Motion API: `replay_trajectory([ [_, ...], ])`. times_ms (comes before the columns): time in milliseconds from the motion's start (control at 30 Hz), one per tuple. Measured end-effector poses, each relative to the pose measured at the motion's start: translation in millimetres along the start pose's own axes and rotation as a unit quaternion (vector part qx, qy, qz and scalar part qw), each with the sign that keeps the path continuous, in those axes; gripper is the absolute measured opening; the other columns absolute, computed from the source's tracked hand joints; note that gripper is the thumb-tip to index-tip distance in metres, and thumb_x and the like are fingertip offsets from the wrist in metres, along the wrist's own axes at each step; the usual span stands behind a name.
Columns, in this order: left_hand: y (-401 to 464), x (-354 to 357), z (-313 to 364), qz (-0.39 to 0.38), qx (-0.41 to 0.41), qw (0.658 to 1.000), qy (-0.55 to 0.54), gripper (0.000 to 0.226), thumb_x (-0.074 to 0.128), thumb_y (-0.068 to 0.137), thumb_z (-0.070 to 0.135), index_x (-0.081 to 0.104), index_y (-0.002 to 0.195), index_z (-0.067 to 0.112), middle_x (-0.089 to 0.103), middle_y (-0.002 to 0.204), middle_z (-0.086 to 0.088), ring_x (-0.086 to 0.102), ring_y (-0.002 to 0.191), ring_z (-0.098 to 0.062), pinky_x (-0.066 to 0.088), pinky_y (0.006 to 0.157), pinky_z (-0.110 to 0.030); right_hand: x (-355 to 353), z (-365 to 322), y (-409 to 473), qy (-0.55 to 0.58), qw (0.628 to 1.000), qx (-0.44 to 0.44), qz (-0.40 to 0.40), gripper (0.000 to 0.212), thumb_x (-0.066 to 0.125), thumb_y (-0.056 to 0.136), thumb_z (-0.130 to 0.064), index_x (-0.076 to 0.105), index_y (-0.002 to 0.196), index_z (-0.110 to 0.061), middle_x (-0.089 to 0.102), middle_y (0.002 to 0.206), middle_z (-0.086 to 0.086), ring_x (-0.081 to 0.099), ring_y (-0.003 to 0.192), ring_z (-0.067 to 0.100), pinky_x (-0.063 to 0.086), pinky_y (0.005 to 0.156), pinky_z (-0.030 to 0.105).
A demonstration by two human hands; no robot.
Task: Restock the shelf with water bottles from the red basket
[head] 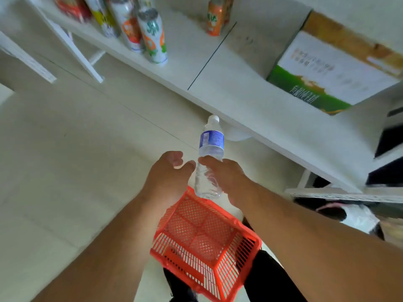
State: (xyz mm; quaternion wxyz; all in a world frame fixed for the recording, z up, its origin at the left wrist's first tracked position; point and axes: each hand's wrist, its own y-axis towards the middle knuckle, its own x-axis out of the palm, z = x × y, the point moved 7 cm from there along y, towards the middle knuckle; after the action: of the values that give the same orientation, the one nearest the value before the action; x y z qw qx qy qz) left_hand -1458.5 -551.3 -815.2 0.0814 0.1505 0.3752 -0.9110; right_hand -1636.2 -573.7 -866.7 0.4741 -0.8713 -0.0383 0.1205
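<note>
Plainly, right hand (220,173) gripping water bottle (211,149), red basket (202,240) below

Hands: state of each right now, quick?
Left hand: open, fingers loosely curled, holding nothing, beside the bottle.
Right hand: gripping the water bottle above the red basket.

You have a bare stretch of white shelf (218,68) between the tall drink cans (150,33) on the left and the green-and-white carton (331,77) on the right; a lone orange bottle (214,17) stands at the back of that gap; the shelf's front edge lies just beyond the raised water bottle (210,158); the red basket (205,240) sits below your forearms.
</note>
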Motion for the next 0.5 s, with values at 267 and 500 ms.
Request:
replay_trajectory([
  [267,-151,-80,103,0.009,0.101,0.995,0.019,0.051,0.071,0.081,0.048,0.060,0.128,0.033,0.064,0.124,0.014,0.068,0.111,-0.014,0.055,0.101,-0.047,-27,-59,-184,0.081,0.991,-0.107,0.008,0.050,0.079,0.083,-0.049,0.074,0.102,-0.003,0.066,0.080,0.004,0.060,0.073,0.020,0.049,0.072,0.032],
  [500,-248,-86,177,-0.018,0.182,0.982,0.036,0.040,0.068,0.081,0.050,0.058,0.119,0.041,0.063,0.125,0.019,0.067,0.112,-0.011,0.054,0.102,-0.046,-67,-108,-303,0.127,0.961,-0.245,0.008,0.045,0.069,0.091,-0.057,0.073,0.094,-0.013,0.072,0.080,0.002,0.069,0.076,0.020,0.054,0.079,0.035],
])
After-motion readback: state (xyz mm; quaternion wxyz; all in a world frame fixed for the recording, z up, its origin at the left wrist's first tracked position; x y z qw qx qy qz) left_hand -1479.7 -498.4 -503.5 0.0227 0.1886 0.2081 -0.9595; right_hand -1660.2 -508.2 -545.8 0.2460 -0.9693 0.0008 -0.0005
